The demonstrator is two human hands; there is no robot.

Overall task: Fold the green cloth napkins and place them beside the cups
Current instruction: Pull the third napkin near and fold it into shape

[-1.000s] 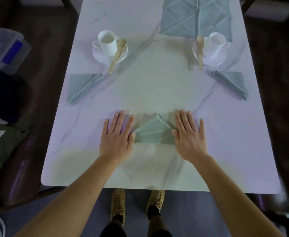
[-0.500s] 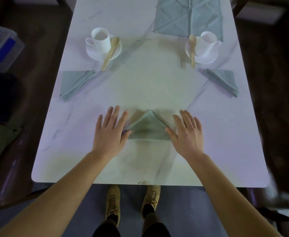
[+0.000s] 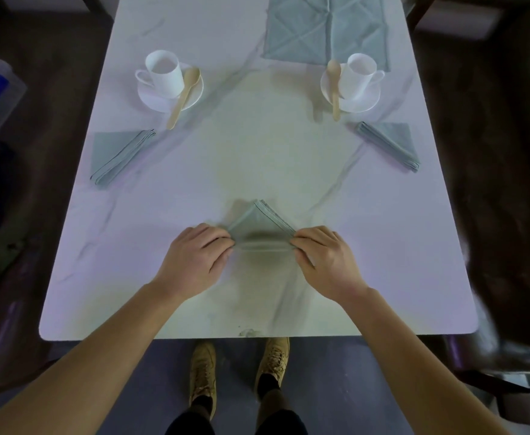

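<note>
A moment ago both hands lay flat and spread on the tabletop [image 3: 257,164], one on each side of the triangle napkin [image 3: 259,224], touching its edges as if smoothing it. Now the fingers have curled in. The left hand [image 3: 194,259] pinches the napkin's near left corner and the right hand [image 3: 326,259] pinches its near right corner, so the long near edge is stretched between them. The napkin lies near the middle of the tabletop towards the near edge, its point aimed away; whether the near edge has lifted off the surface cannot be told. The switch from pressing to gripping suggests the folding of this piece is about finished, or one more fold is coming, and it is ready to be picked up and carried. Two places already look served: the left napkin [image 3: 116,155] lies just near of the left cup [image 3: 164,73], and the right napkin [image 3: 392,142] just near of the right cup [image 3: 359,75], both well apart from the hands. A flat cloth [image 3: 326,26] is spread at the far end behind the right cup, not yet folded, so more work probably remains.
</note>
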